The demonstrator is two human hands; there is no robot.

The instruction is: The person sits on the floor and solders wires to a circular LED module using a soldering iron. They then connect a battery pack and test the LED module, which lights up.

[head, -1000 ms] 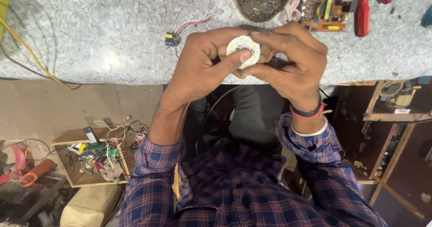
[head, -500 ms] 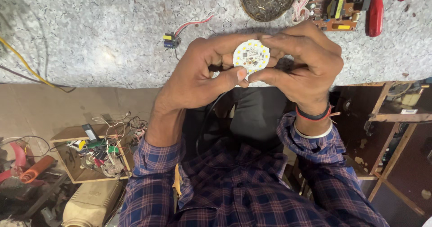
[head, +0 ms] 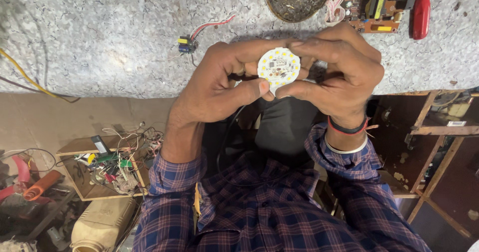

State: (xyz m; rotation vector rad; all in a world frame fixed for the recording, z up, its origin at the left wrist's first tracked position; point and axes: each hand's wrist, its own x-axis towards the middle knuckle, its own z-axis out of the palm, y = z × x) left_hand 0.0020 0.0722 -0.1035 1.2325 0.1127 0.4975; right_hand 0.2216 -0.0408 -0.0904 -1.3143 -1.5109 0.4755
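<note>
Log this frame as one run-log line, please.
left hand: pinching round LED board | right hand: gripping same board | LED face toward camera | held above stone bench

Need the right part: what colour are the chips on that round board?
Yellow, on a white round board; head view.

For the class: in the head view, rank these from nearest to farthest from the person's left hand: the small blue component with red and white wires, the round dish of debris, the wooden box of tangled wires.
1. Small blue component, on the counter just beyond the left hand.
2. Round dish of debris, farther up the counter, to the right.
3. Wooden box of tangled wires, down below the counter, lower left.
</note>
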